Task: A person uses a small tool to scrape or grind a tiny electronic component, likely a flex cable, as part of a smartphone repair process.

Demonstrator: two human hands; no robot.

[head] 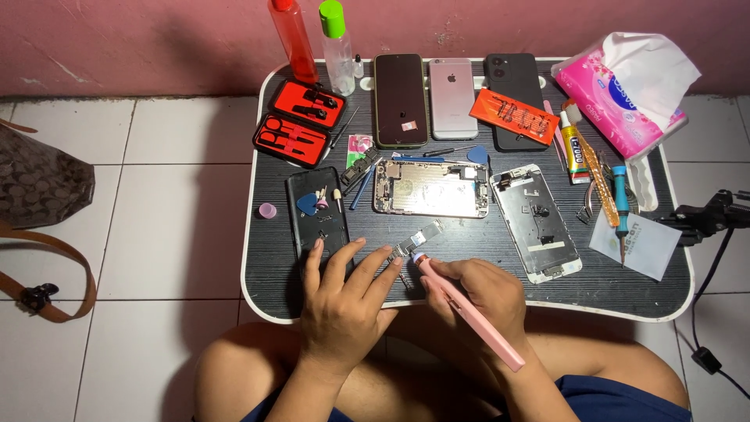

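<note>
Phone chassis (pixel 430 188) already opened; our left hand (pixel 344 309) pins small metal part (pixel 412 242), right hand (pixel 480 301) clamped on pink tool (pixel 469 312), reassembly pending.

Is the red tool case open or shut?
Open. The red tool case lies with both halves spread flat on the tray table, with the black tools inside showing.

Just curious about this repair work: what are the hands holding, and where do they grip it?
The right hand grips a pink pen-shaped tool around its middle. The left hand pins a small metal part under its fingertips.
</note>
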